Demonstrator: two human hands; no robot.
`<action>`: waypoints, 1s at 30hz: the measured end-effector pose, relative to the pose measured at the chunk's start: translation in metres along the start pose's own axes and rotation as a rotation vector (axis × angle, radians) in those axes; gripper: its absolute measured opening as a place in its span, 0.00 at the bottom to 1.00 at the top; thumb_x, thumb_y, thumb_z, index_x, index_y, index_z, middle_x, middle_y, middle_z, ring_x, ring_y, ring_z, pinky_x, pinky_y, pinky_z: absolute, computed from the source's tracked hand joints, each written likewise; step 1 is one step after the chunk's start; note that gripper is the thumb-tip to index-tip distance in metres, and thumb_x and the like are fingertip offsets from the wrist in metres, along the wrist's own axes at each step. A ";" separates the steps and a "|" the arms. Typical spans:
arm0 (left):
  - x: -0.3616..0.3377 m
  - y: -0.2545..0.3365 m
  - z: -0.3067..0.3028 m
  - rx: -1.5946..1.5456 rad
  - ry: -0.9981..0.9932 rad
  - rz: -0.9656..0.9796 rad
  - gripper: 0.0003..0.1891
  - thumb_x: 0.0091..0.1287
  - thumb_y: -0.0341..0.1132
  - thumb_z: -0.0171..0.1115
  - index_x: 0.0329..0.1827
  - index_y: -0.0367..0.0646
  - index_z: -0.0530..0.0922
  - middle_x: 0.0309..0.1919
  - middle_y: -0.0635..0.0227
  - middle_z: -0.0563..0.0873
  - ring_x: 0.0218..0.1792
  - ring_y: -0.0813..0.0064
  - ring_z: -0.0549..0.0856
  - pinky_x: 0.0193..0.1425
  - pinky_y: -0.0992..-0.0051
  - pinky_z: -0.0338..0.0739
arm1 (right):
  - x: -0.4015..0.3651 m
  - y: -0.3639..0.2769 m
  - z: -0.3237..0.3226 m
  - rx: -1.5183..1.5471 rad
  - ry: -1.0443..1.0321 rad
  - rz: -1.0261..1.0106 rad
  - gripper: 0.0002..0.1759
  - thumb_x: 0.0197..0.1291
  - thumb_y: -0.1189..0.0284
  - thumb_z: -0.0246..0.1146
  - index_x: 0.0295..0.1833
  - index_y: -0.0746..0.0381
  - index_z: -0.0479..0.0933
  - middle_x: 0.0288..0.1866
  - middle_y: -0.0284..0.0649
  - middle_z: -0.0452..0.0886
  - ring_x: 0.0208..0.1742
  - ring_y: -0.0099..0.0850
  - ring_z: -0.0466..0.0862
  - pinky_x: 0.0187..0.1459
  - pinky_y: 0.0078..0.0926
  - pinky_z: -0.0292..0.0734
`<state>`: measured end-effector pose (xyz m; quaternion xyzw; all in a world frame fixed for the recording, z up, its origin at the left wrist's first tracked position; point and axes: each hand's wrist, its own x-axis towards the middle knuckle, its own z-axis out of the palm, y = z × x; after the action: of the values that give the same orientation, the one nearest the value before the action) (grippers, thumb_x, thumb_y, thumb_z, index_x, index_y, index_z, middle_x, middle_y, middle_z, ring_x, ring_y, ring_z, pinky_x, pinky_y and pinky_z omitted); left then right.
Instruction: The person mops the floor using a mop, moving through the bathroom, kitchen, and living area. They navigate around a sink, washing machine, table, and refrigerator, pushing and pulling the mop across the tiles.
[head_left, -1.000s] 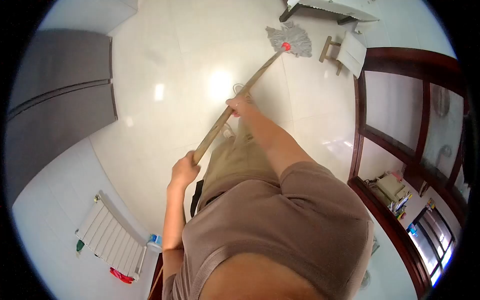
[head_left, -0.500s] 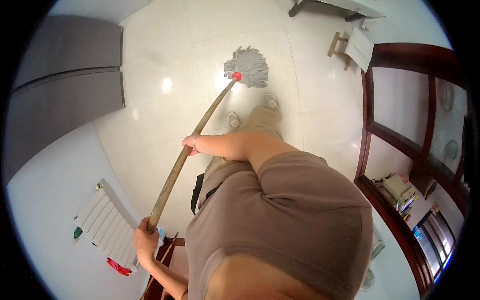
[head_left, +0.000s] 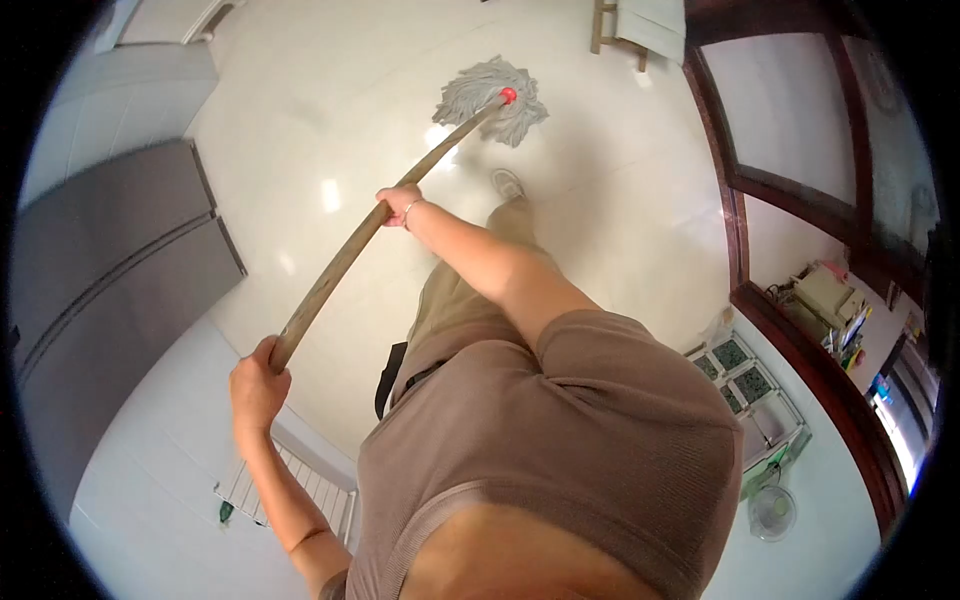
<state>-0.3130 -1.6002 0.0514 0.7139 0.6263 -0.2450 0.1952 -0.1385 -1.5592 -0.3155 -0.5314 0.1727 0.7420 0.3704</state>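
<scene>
A long wooden mop handle (head_left: 335, 270) slants across the view from lower left to upper middle. My left hand (head_left: 259, 388) is wrapped round its top end. Farther down the handle, my right hand (head_left: 400, 204) grips it, with a thin bracelet at the wrist. The grey string mop head (head_left: 480, 92) lies spread on the pale tiled floor (head_left: 620, 200), joined to the handle by a red socket (head_left: 508, 96). One shoe (head_left: 507, 184) shows just below the mop head.
A dark grey cabinet (head_left: 120, 260) stands at the left, with a white radiator rack (head_left: 300, 480) below it. Upper right holds a stool (head_left: 648, 28) beside a dark wood-framed glass partition (head_left: 790, 110). A tray with green-speckled sections (head_left: 750, 385) is at the lower right.
The mop head has turned, its strands now spreading mostly left of the socket. Both hands have shifted up in the view with the handle. The view has turned, and only one shoe shows.
</scene>
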 end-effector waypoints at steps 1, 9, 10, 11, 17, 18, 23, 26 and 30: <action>0.009 0.019 -0.002 -0.007 -0.008 0.049 0.20 0.45 0.24 0.54 0.44 0.45 0.77 0.27 0.52 0.80 0.31 0.52 0.80 0.35 0.62 0.74 | -0.006 -0.019 -0.017 -0.008 0.038 -0.055 0.18 0.44 0.77 0.63 0.42 0.68 0.68 0.36 0.47 0.76 0.33 0.41 0.79 0.32 0.45 0.79; 0.084 0.157 0.046 -0.182 -0.224 0.252 0.22 0.45 0.27 0.55 0.47 0.42 0.76 0.33 0.50 0.81 0.39 0.54 0.80 0.44 0.64 0.74 | -0.002 -0.127 -0.193 -0.124 0.431 -0.170 0.19 0.42 0.72 0.63 0.39 0.75 0.72 0.36 0.50 0.77 0.29 0.40 0.80 0.22 0.33 0.79; 0.092 0.175 0.060 -0.262 -0.308 0.265 0.22 0.45 0.28 0.55 0.48 0.39 0.75 0.33 0.51 0.82 0.39 0.55 0.81 0.44 0.66 0.73 | -0.025 -0.142 -0.212 -0.196 0.510 -0.212 0.19 0.42 0.72 0.62 0.39 0.75 0.72 0.35 0.51 0.78 0.29 0.41 0.81 0.21 0.33 0.78; 0.101 0.192 0.074 -0.345 -0.391 0.274 0.22 0.46 0.29 0.56 0.48 0.36 0.75 0.32 0.51 0.82 0.39 0.56 0.81 0.45 0.67 0.73 | -0.006 -0.142 -0.245 -0.111 0.574 -0.238 0.19 0.43 0.72 0.62 0.38 0.75 0.73 0.34 0.51 0.78 0.29 0.41 0.81 0.21 0.31 0.77; 0.135 0.308 0.125 -0.838 -0.832 0.088 0.20 0.47 0.27 0.56 0.45 0.29 0.75 0.17 0.69 0.71 0.13 0.84 0.66 0.14 0.81 0.60 | -0.005 -0.184 -0.378 0.389 0.481 -0.222 0.07 0.46 0.78 0.59 0.31 0.66 0.68 0.21 0.43 0.72 0.20 0.35 0.73 0.24 0.35 0.74; 0.135 0.323 0.129 -0.847 -0.835 0.084 0.20 0.47 0.27 0.56 0.45 0.29 0.75 0.17 0.69 0.71 0.13 0.84 0.66 0.14 0.81 0.60 | -0.013 -0.192 -0.389 0.380 0.485 -0.218 0.07 0.46 0.78 0.59 0.31 0.66 0.68 0.21 0.43 0.72 0.20 0.35 0.73 0.24 0.35 0.74; 0.138 0.359 0.132 -1.103 -0.870 0.011 0.17 0.47 0.24 0.57 0.41 0.27 0.75 0.15 0.72 0.69 0.13 0.85 0.65 0.13 0.82 0.57 | -0.016 -0.229 -0.412 0.402 0.357 -0.290 0.09 0.54 0.74 0.56 0.27 0.62 0.64 0.17 0.41 0.69 0.18 0.34 0.71 0.21 0.34 0.72; 0.139 0.347 0.129 -1.129 -0.803 -0.070 0.16 0.47 0.24 0.59 0.41 0.27 0.75 0.16 0.73 0.70 0.13 0.86 0.65 0.14 0.84 0.56 | -0.008 -0.238 -0.376 0.375 0.410 -0.263 0.08 0.54 0.73 0.56 0.28 0.62 0.64 0.17 0.40 0.68 0.18 0.33 0.71 0.22 0.33 0.71; 0.132 0.304 0.115 -1.187 -0.748 -0.056 0.19 0.48 0.25 0.59 0.44 0.26 0.73 0.15 0.74 0.70 0.11 0.86 0.65 0.13 0.85 0.57 | -0.012 -0.233 -0.304 0.274 0.537 -0.228 0.06 0.51 0.77 0.58 0.31 0.64 0.67 0.19 0.40 0.68 0.17 0.31 0.69 0.21 0.30 0.70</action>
<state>-0.0113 -1.6045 -0.1284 0.3379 0.5632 -0.0957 0.7480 0.2352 -1.6058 -0.3865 -0.6693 0.3020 0.4990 0.4603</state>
